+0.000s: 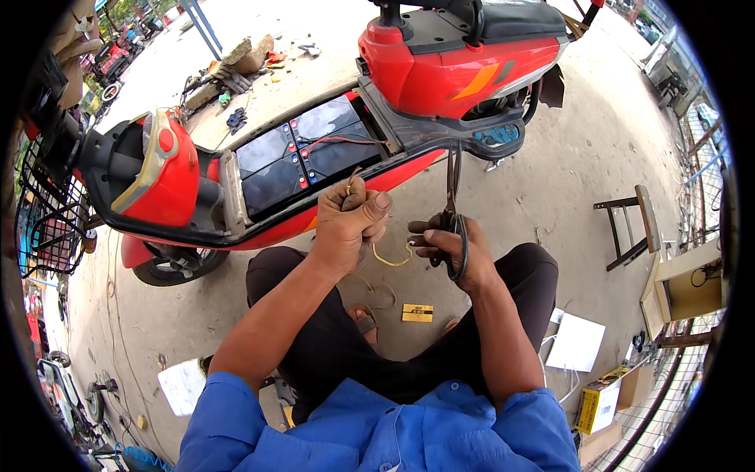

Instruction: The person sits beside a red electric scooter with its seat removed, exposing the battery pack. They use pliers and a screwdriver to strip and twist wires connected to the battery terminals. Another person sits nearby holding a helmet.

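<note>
Scooter bodywork [425, 82]: red, with a slanted orange stripe [476, 81]. Seat [523, 20]: black. Batteries [334, 161]: black, with red and blue terminals [304, 154]. Battery lead [346, 140]: red. Thin wire [392, 263]: yellow. Scissors [454, 185]: black handles [463, 256], dark metallic blades [454, 167]. Shirt [393, 433]: plain blue. Trousers [303, 330]: black. Card on ground [418, 307]: yellow, crossed by a dark band. Board at right [576, 343]: white. Front basket [55, 212]: black. Carton at lower right [588, 407]: yellow, with white and black areas

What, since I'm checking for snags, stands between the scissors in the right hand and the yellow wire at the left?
In this view, the fingers of the right hand lie between the loop of yellow wire and the scissors. Nothing else visible stands between them.
</note>
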A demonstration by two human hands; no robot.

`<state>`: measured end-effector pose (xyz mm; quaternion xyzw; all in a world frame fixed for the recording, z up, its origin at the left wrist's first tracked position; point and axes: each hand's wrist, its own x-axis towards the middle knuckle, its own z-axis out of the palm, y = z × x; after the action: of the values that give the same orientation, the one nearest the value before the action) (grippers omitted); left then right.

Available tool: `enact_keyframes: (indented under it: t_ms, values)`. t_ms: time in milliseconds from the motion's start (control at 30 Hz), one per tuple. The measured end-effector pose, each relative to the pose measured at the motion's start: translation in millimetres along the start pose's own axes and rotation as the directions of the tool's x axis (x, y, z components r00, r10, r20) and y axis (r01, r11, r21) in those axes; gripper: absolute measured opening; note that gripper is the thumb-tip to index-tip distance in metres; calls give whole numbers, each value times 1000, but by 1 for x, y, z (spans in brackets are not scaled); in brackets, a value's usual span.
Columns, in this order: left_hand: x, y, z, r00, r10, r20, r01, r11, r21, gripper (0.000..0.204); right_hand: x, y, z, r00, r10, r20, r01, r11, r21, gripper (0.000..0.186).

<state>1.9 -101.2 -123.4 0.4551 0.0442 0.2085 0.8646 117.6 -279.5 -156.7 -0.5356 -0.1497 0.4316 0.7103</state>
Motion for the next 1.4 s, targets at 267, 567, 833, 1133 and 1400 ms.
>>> enact_keyframes:
  t_ms: [267,567,833,1133,1400]
  values:
    - [4,4,-1,993,-45,-111,39,998,-50,51,-2,-4,8,994,-81,73,87,994,-73,36]
    - [6,0,-3,991,-73,-113,70,997,-28,29,-7,-2,19,979,-201,23,200,945,-260,24]
    - [5,2,-4,992,-112,-49,106,988,-116,19,-4,5,15,958,-288,-17,264,898,-352,18]
    - [4,-12,-7,997,-1,-73,17,976,217,36,0,15,15,910,-394,-127,318,863,-393,20]
    - [4,-18,-1,921,388,25,-179,365,914,48,2,22,8,848,-496,-185,365,802,-473,21]
